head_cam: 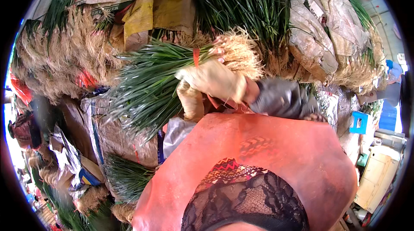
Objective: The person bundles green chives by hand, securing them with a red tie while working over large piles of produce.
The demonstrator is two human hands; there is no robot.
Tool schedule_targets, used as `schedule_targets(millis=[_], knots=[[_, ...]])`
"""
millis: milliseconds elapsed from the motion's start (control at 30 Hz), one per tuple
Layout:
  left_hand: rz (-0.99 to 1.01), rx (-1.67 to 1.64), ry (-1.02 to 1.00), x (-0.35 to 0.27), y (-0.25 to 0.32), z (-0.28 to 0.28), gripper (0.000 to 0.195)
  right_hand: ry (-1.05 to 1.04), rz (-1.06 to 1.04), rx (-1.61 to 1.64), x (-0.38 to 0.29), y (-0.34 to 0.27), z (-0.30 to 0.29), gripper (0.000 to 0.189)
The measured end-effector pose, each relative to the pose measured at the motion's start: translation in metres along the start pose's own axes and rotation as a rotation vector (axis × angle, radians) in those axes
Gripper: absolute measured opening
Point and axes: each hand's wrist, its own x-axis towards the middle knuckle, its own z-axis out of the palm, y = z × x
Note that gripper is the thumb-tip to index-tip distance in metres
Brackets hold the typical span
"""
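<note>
A thick bundle of scallion-like plants (pixel 152 76) lies crosswise before me, green leaves to the left and pale stringy roots (pixel 244 53) to the right. A red ribbon (pixel 196 57) passes around its stems. Across the near side of the stems lies my right hand (pixel 215 77), in a pale glove and motion-blurred. My left hand (pixel 190 101), in a dirty tan glove, is just below it against the bundle's near side, their fingertips meeting. Another red strip (pixel 212 101) shows between the hands. What the fingers grip is hidden.
More rooted plants (pixel 68 50) are stacked behind, partly covered by a yellow woven sack (pixel 171 1) and pale sacks (pixel 312 33). Another green bunch (pixel 127 176) lies lower left. A coral-coloured apron (pixel 258 140) covers my front. A blue plastic stool (pixel 358 122) and a person (pixel 393 79) are at right.
</note>
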Motion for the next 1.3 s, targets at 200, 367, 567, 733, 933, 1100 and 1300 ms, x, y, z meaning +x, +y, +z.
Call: schedule_targets(millis=[200,367,567,733,933,1100,1300], knots=[[-0.156,0.248,0.056,0.005,0.026,0.021,0.022,0.501,0.497,0.652,-0.087,-0.023,0.052,0.022],[-0.187,0.257,-0.014,0.029,0.032,0.041,0.023,0.704,0.828,1.24,-0.063,-0.02,-0.007,0.025],[-0.009,0.273,-0.058,0.043,0.01,0.034,0.024,0.355,0.592,0.712,-0.042,-0.032,-0.01,0.028],[-0.059,0.226,-0.24,0.014,-0.017,0.001,0.026,-0.02,0.138,0.215,-0.045,-0.043,-0.017,0.035],[0.113,0.547,-0.458,0.008,0.002,0.001,0.022,-0.075,0.168,0.294,-0.03,-0.04,-0.052,0.049],[0.047,0.654,-0.291,0.008,0.01,0.021,0.019,-0.178,0.355,-0.278,-0.045,0.001,-0.053,0.031],[-0.145,0.585,-0.04,0.007,0.022,0.042,0.014,-0.069,0.293,-0.382,-0.066,-0.022,-0.022,0.008]])
